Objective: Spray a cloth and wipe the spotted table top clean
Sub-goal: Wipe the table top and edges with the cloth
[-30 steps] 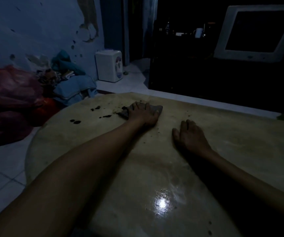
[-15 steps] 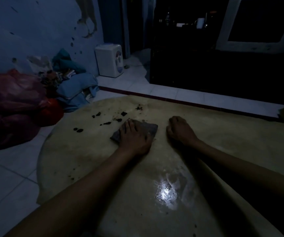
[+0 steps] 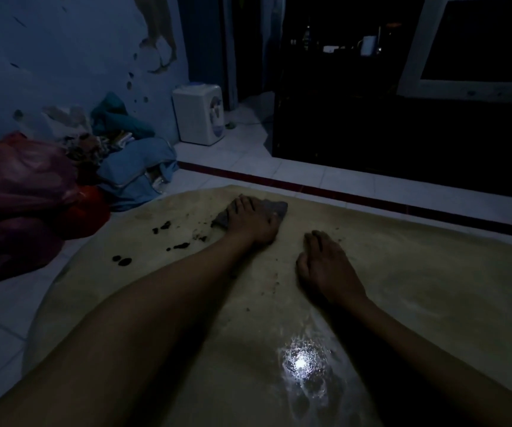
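Left hand [image 3: 253,221] flat on cloth [image 3: 274,207]; right hand [image 3: 325,266] flat on table top [image 3: 418,288].

Two hands [image 3: 253,221], one cloth [image 3: 274,208], one table [image 3: 418,272], and perhaps seven dark spots [image 3: 165,224].

Dim room: peeling blue wall [image 3: 63,50], white tiled floor [image 3: 279,171], dark cabinet [image 3: 371,134].

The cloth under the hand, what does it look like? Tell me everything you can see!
The cloth is small, dark and greyish, and looks like soft crumpled fabric. It lies flat on the tan table top, near the far edge. The left hand presses down on it with straight fingers and covers most of it, so only its edges and a far corner show. Dark spots sit just to its left. The dim light hides whether it is wet.
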